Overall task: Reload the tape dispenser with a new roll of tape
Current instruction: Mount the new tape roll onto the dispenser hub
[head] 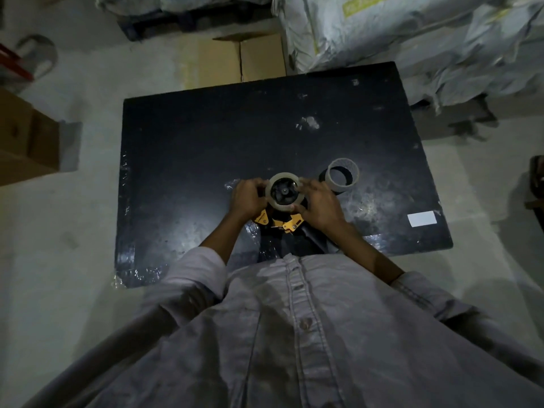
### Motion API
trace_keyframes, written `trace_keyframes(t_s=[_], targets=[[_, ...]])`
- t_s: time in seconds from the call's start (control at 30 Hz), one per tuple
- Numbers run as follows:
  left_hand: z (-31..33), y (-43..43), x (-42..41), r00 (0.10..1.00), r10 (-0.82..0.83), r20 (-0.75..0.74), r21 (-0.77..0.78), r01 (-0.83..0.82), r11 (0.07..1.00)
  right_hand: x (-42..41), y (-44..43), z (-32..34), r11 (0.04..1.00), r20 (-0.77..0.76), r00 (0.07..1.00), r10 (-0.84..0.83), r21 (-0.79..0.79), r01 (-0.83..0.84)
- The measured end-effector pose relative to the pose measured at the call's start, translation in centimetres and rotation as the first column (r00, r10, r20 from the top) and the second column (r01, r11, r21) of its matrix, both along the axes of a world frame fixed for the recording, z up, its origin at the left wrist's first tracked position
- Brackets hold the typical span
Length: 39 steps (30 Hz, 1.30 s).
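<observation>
Head view: dim light, looking down on a black surface.
Tape roll: seated on the black hub of the yellow tape dispenser, near the surface's front edge.
Left hand: fingers curled against the roll's left rim, gripping it.
Right hand: fingers spread round the right rim, thumb at the lower edge.
Empty core: just right of the hands, apart from them.
Hard to make out: dispenser handle, dark and partly hidden by the shirt.

no legible text anywhere; yellow-green printed patch on the sacks too blurred to read, white label on the black table blank, dispenser marking unreadable
</observation>
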<state>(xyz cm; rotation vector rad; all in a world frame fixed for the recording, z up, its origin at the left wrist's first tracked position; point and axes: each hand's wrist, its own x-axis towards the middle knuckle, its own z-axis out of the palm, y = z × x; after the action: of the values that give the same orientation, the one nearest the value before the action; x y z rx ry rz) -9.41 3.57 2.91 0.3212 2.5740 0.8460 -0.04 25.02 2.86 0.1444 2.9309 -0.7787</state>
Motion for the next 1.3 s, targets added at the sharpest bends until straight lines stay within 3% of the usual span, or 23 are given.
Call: trace_keyframes(t_s=[0.23,0.43,0.6,0.77,0.87,0.93,1.23,1.3], targets=[[0.4,-0.1,-1.6,0.987,0.096,0.130,0.110,-0.111,0.988,-0.9,-0.5,0.1,0.998,0.083,0.996,0.032,-0.050,-0.028],[0.0,0.0,-1.4,0.988,0.115,0.105,0.131,-0.128,0.983,-1.9,-0.2,1.0,0.998,0.129,0.990,0.062,-0.008,-0.062],[-0.6,-1.2,-1.4,0.958,0.161,0.239,0.208,-0.212,0.955,-2.5,0.3,0.3,0.994,0.130,0.985,0.113,-0.018,-0.112],[-1.0,-1.3,-2.4,0.957,0.203,0.207,0.231,-0.249,0.941,-2.8,0.5,0.3,0.989,0.146,0.978,0.147,-0.023,-0.145],[-0.5,-0.7,-2.2,0.940,0.090,0.328,0.282,-0.189,0.941,-2.7,0.3,0.4,0.989,0.132,0.980,0.147,-0.009,-0.147],[-0.9,-0.3,-2.0,0.939,0.034,0.343,0.274,-0.135,0.952,-2.7,0.2,0.4,0.990,0.130,0.981,0.141,-0.005,-0.141],[-2.0,-1.0,-1.8,0.958,0.172,0.229,0.111,-0.201,0.973,-2.2,0.3,1.6,0.993,0.106,0.988,0.116,0.011,-0.118],[-1.2,-1.0,-2.7,0.957,0.103,0.270,0.131,-0.142,0.981,-2.2,0.0,2.0,0.995,0.077,0.993,0.095,0.012,-0.096]])
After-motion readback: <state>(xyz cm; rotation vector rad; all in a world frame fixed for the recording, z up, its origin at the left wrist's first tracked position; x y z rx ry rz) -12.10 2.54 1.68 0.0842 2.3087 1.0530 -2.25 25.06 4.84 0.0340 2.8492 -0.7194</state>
